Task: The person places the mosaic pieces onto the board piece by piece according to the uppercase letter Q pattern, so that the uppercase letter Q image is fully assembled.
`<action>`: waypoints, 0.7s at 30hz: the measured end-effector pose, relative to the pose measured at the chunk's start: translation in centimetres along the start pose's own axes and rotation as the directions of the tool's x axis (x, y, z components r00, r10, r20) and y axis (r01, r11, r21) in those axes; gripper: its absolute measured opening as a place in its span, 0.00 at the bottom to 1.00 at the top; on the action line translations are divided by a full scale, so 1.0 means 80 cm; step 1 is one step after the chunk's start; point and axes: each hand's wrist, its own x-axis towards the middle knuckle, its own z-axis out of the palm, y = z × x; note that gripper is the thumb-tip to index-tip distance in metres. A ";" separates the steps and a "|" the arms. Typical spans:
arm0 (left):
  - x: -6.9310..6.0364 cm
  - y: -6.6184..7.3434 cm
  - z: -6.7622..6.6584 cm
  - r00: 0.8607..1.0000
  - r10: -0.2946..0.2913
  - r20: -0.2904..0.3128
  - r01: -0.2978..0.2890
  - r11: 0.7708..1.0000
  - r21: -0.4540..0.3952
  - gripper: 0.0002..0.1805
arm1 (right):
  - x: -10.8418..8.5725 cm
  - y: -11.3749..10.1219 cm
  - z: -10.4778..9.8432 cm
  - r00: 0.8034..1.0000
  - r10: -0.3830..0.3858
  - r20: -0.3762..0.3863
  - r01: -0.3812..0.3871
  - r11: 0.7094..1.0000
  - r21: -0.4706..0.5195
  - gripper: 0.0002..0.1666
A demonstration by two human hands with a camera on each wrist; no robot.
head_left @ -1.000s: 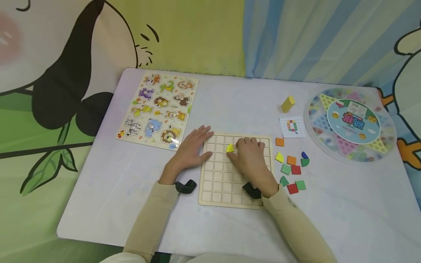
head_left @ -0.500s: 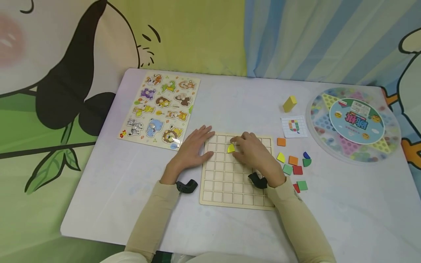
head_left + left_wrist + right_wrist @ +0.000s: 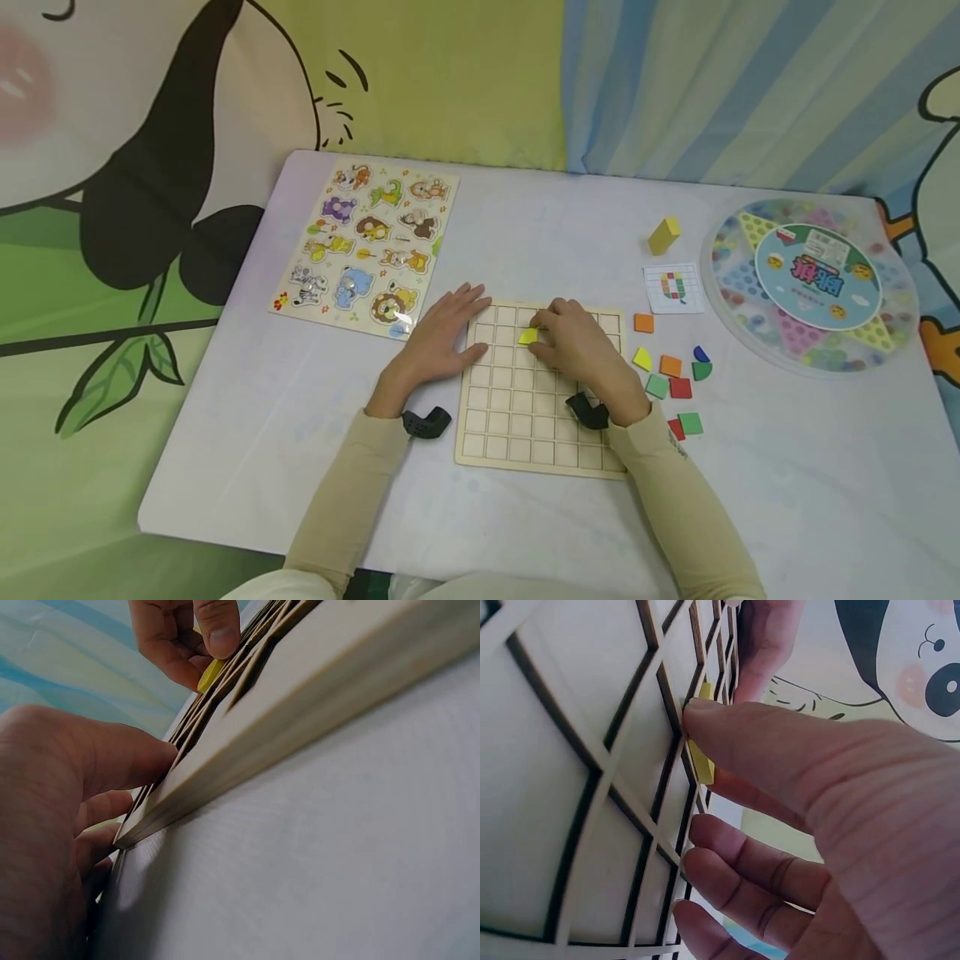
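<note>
A square wooden grid board [image 3: 498, 402] lies on the white table in the head view. My left hand [image 3: 441, 340] rests at its upper left edge with fingers extended; in the left wrist view the thumb [image 3: 131, 756] touches the board's rim. Over the upper part of the grid, my right hand [image 3: 579, 343] pinches a small yellow rounded piece [image 3: 527, 335] between thumb and index finger. The right wrist view shows this piece [image 3: 703, 763] at the grid lines, partly behind the thumb. Whether it sits fully inside a cell is unclear.
Several coloured pieces lie right of the board, including an orange square [image 3: 643, 322] and a red square [image 3: 680, 388]. Beyond them are a pattern card [image 3: 673, 288], a yellow block [image 3: 663, 236] and a round game box [image 3: 817, 279]. An animal puzzle board [image 3: 367, 250] lies back left.
My right hand has shifted slightly right and turned, its fingers staying by the yellow piece. The piece now looks flatter and slightly turned. My left hand keeps its place on the board.
</note>
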 end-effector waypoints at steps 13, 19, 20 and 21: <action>0.001 0.000 0.000 1.000 -0.012 0.008 0.012 1.000 0.000 0.38 | 0.000 -0.002 0.006 0.993 0.065 -0.104 -0.053 0.992 0.111 0.19; 0.001 0.001 -0.001 1.000 -0.013 0.010 0.013 1.000 -0.012 0.38 | -0.001 -0.003 0.004 0.992 0.103 -0.074 -0.092 0.986 0.141 0.19; 0.001 0.001 -0.001 1.000 -0.014 0.011 0.014 1.000 -0.012 0.38 | -0.001 -0.003 0.003 0.992 0.109 -0.066 -0.098 0.984 0.151 0.19; 0.000 0.002 -0.001 1.000 -0.017 0.014 0.017 1.000 -0.013 0.38 | -0.001 -0.003 0.003 0.992 0.113 -0.058 -0.103 0.982 0.160 0.19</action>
